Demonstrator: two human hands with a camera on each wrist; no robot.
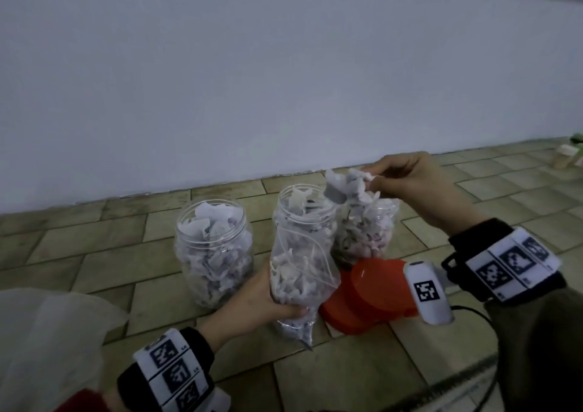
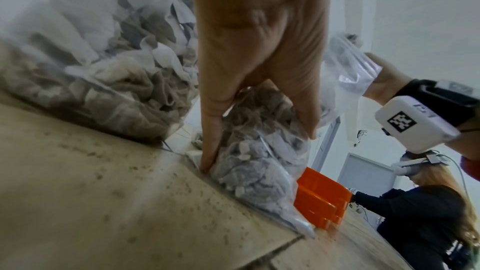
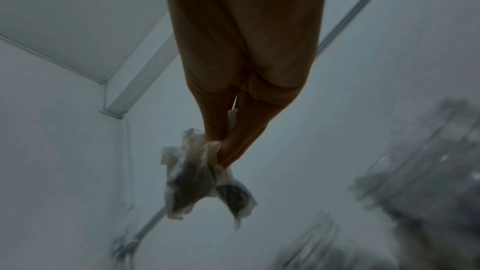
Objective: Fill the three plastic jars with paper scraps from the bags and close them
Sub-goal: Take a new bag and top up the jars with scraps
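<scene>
three clear ribbed jars [image 1: 214, 247], crumpled scraps [image 1: 353, 184]

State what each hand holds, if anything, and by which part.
The left hand grips a clear bag of scraps around its middle. The right hand pinches a clump of paper scraps by its top, between fingertips.

Bare indoor room: tiled floor [image 1: 347, 380], white wall [image 1: 284, 80].

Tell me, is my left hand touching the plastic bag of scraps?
Touching. The left wrist view shows the left hand gripping the plastic bag, fingers pressed against both sides.
</scene>
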